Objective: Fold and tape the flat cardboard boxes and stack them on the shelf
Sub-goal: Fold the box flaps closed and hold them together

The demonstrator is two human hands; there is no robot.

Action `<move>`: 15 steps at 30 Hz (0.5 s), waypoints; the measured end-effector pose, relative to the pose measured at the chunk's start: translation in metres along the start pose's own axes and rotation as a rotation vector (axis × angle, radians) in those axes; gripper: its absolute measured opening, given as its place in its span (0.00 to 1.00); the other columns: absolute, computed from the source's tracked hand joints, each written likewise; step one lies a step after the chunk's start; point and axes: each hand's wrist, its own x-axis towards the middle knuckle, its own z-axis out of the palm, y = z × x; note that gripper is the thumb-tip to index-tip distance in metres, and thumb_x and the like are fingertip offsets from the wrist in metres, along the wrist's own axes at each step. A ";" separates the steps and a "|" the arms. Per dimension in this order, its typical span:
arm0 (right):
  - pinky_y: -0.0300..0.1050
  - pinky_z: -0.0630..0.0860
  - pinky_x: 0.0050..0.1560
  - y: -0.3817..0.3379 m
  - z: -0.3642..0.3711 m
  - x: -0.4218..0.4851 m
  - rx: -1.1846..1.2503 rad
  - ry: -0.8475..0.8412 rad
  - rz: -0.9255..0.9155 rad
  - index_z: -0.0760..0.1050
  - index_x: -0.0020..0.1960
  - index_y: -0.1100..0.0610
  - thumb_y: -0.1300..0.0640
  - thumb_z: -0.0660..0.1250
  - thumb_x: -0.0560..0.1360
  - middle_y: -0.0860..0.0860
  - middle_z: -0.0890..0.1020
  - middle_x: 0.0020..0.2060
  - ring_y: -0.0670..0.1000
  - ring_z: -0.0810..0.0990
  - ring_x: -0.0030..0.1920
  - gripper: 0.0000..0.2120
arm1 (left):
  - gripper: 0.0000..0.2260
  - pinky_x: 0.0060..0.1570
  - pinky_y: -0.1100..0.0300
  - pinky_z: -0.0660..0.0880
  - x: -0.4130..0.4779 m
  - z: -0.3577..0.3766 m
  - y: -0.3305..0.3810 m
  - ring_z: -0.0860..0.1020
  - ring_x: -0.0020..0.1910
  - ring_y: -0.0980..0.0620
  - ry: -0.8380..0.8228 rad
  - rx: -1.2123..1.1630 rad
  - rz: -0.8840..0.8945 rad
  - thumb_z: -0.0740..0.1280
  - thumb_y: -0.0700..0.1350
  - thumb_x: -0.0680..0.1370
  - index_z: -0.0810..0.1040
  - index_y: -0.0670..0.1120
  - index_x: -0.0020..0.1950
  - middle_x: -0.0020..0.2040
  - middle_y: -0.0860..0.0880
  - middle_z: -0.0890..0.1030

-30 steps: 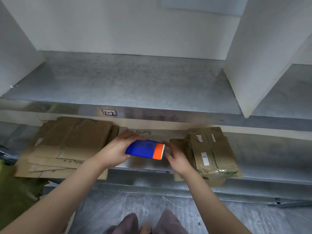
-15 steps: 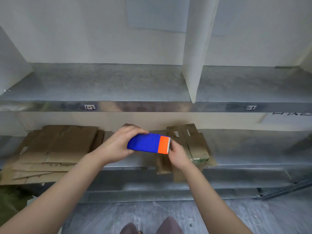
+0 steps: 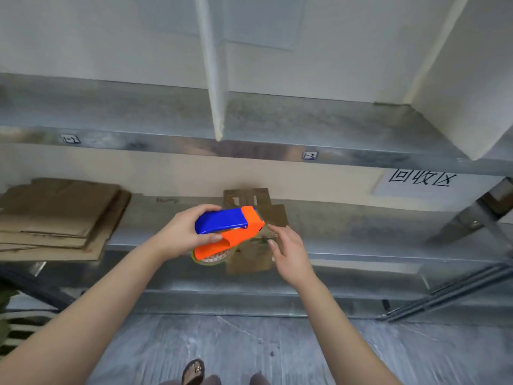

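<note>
My left hand (image 3: 184, 234) grips a blue and orange tape dispenser (image 3: 229, 232) from its left end, tilted so the tape roll shows underneath. Just right of the dispenser, my right hand (image 3: 288, 250) hovers with relaxed fingers and holds nothing. Behind both hands a small cardboard box (image 3: 254, 232) lies on the lower metal shelf (image 3: 361, 245), partly hidden by the dispenser and my right hand. At the left end of that shelf lies a stack of flat cardboard boxes (image 3: 55, 218).
The upper metal shelf (image 3: 305, 120) is split by a white divider (image 3: 213, 79), with a white panel (image 3: 458, 79) at its right. A paper sign (image 3: 419, 180) hangs under the upper shelf at right. A diagonal metal brace (image 3: 472, 218) stands at far right. Grey floor lies below.
The view has swung right and closer. My left hand tilted the dispenser so its orange underside and tape roll show. My right hand came off the dispenser's orange end and now hovers beside it.
</note>
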 end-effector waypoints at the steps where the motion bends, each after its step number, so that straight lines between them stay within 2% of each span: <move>1: 0.42 0.55 0.72 0.004 -0.005 -0.004 0.003 -0.015 0.008 0.70 0.71 0.55 0.58 0.61 0.82 0.52 0.73 0.68 0.56 0.61 0.75 0.18 | 0.30 0.52 0.75 0.67 -0.001 0.004 0.004 0.74 0.58 0.64 0.001 -0.024 -0.024 0.73 0.58 0.67 0.72 0.55 0.67 0.62 0.59 0.76; 4: 0.43 0.56 0.72 0.012 -0.016 -0.011 0.008 -0.049 0.009 0.69 0.71 0.55 0.58 0.62 0.81 0.52 0.73 0.68 0.56 0.62 0.75 0.19 | 0.30 0.52 0.74 0.68 -0.003 0.013 0.015 0.74 0.57 0.65 0.004 -0.033 -0.055 0.72 0.60 0.67 0.72 0.56 0.67 0.61 0.60 0.76; 6: 0.44 0.58 0.72 0.014 -0.020 -0.011 0.010 -0.057 -0.004 0.69 0.71 0.56 0.57 0.63 0.81 0.52 0.74 0.68 0.56 0.63 0.74 0.19 | 0.30 0.55 0.69 0.70 -0.003 0.016 0.019 0.75 0.58 0.62 0.000 -0.016 -0.067 0.72 0.60 0.67 0.72 0.56 0.67 0.62 0.60 0.76; 8: 0.45 0.59 0.73 0.014 -0.022 -0.010 0.018 -0.057 -0.005 0.70 0.71 0.56 0.57 0.63 0.80 0.52 0.74 0.68 0.56 0.64 0.73 0.19 | 0.28 0.58 0.63 0.71 -0.001 0.018 0.021 0.75 0.59 0.59 -0.001 -0.004 -0.074 0.74 0.58 0.68 0.72 0.56 0.67 0.62 0.59 0.76; 11: 0.49 0.61 0.72 0.015 -0.021 -0.006 0.021 -0.077 -0.003 0.69 0.71 0.54 0.56 0.64 0.80 0.51 0.74 0.67 0.55 0.65 0.72 0.20 | 0.25 0.59 0.61 0.71 0.003 0.017 0.023 0.75 0.59 0.59 -0.001 0.023 -0.067 0.75 0.53 0.71 0.72 0.55 0.67 0.63 0.58 0.76; 15: 0.48 0.59 0.74 0.014 -0.013 -0.002 0.051 -0.178 0.016 0.67 0.72 0.51 0.50 0.72 0.73 0.47 0.71 0.70 0.52 0.60 0.75 0.30 | 0.27 0.58 0.61 0.72 0.009 0.011 0.027 0.74 0.59 0.60 -0.015 0.041 -0.057 0.74 0.55 0.70 0.72 0.56 0.67 0.62 0.59 0.76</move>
